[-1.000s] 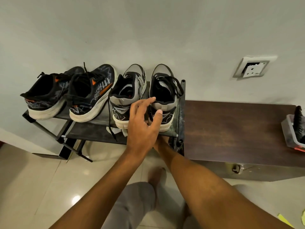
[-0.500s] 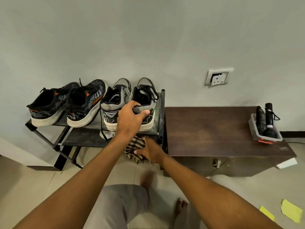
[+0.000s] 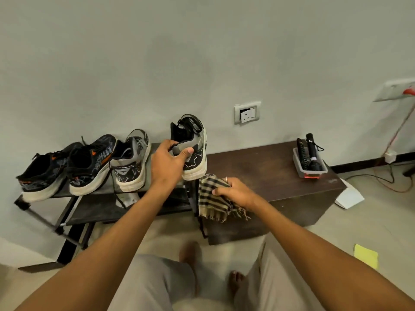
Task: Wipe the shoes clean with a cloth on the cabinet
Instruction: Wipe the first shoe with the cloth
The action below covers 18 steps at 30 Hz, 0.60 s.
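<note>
Lifted off the black metal rack (image 3: 94,207) since earlier, the grey-and-black sneaker (image 3: 193,149) hangs pinched at its heel by the left hand (image 3: 167,163); the right hand (image 3: 235,191) clutches the checked beige cloth (image 3: 211,198). That shallow heel pinch could let the shoe slip.

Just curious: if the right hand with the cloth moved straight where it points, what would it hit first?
Likely the heel of the grey shoe in the left hand, just beyond the checked cloth; depth is unclear.

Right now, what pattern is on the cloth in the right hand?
The cloth is a beige and dark check with a fringed edge; head view.
</note>
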Available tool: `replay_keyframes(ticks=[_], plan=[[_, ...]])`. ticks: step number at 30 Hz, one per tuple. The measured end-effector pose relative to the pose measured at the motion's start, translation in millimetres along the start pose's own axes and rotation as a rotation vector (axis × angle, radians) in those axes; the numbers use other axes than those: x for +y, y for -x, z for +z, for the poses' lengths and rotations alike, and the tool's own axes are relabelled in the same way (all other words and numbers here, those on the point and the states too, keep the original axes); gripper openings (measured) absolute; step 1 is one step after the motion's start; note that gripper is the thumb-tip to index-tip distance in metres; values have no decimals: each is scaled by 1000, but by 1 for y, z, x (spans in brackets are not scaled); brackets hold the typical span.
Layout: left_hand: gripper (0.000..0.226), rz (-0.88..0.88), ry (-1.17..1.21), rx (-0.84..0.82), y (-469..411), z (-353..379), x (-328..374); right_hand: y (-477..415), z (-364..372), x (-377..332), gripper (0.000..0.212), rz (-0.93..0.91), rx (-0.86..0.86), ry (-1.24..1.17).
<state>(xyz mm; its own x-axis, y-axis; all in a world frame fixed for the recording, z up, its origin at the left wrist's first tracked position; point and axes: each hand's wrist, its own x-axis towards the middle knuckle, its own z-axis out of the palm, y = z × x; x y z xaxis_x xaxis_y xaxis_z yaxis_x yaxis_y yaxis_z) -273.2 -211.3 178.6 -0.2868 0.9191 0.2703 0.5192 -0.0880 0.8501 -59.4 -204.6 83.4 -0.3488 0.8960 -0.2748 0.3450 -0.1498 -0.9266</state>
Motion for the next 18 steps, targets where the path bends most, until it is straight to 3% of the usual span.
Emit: replay_keyframes(ticks=[8, 15, 18], plan=[[27, -8, 29, -120, 11, 94, 9, 33, -90, 37, 7, 43, 308, -155], [24, -48, 22, -219, 20, 174, -32, 20, -130, 87, 35, 152, 435, -132], [23, -101, -5, -266, 26, 196, -60, 5, -134, 107, 32, 206, 481, -106]])
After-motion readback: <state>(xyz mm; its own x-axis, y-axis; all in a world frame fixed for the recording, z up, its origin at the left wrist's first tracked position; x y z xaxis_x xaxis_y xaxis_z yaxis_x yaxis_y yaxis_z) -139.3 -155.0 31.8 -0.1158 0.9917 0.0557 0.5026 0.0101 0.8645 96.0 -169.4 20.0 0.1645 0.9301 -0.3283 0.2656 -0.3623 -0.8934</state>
